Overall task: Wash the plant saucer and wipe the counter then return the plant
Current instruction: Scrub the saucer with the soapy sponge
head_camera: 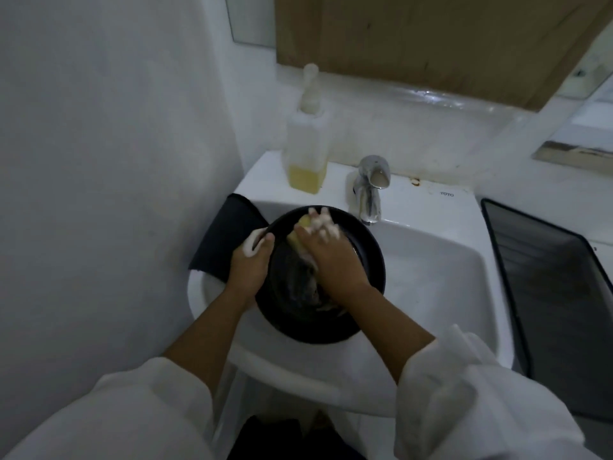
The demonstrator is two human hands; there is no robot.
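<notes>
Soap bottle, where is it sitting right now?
In the head view, the soap bottle stands on the back-left ledge of the sink, just left of the tap and behind the black saucer.

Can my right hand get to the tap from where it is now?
Probably yes. The right hand holds the sponge on the saucer, and the tap stands just beyond its fingers with nothing between them; only the sponge occupies it.

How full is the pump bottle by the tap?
Mostly empty. The pump bottle is see-through, and yellow liquid fills only its bottom part; above that line it looks clear.
</notes>
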